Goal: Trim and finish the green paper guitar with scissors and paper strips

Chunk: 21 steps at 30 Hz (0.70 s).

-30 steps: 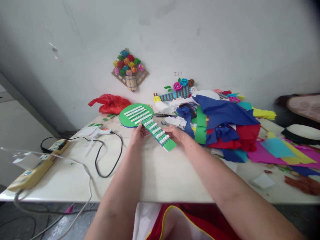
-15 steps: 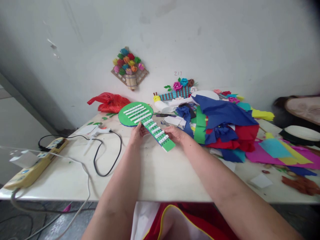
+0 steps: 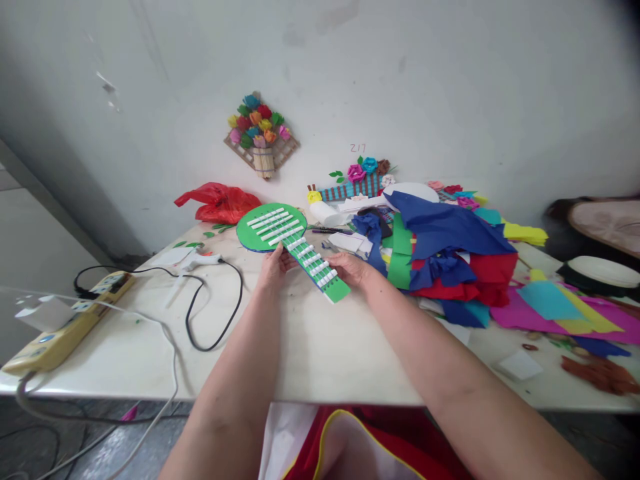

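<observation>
Between my two hands is a green paper guitar-shaped craft with a round body, a slanting neck and white rolled-paper strips across it. My left hand grips its lower edge where the neck meets the body, thumb on top and fingers underneath. On the neck's right side, my right hand pinches the edge near the lower end. The craft is tilted, its round end pointing to the far left. A hot glue gun lies on the table left of my left hand.
A yellow power strip with cables lies at the left. Crumpled blue paper and red and green sheets pile up at the right. A red plastic bag sits by the wall, where a paper-flower basket hangs.
Both hands keep their hold on the guitar-shaped craft, which stays nearly in place. The camera view has shifted very slightly.
</observation>
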### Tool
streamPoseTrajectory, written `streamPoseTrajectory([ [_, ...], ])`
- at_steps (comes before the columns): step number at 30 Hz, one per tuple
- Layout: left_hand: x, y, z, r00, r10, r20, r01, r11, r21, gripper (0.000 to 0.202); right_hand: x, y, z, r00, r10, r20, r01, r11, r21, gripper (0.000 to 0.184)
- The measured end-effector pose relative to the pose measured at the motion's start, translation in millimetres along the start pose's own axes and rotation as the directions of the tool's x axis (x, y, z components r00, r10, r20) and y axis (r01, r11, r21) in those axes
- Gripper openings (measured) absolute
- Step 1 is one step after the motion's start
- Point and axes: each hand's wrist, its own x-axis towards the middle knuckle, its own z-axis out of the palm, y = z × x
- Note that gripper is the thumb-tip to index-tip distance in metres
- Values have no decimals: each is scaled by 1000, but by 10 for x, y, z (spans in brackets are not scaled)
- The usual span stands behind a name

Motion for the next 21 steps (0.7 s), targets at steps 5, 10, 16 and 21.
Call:
streamPoseTrajectory([
  [5,5,2,4,1000,3,-2,-3,1000,-6,24,-6,-7,8,1000,-2,17,2,1000,9,13],
  [10,-7,10,12,1000,-3,-2,3,1000,-13,24,8,3,-16,1000,5,5,-5,1000,-19,13],
  [16,-13,12,20,1000,-3,-13,3,1000,-1,25,28,9,-37,1000,17,-2,-17,998,-63,10],
  [21,-17,19,33,999,-7,-38,7,1000,4,23,35,4,-31,998,38,-43,-43,990,-133,7],
])
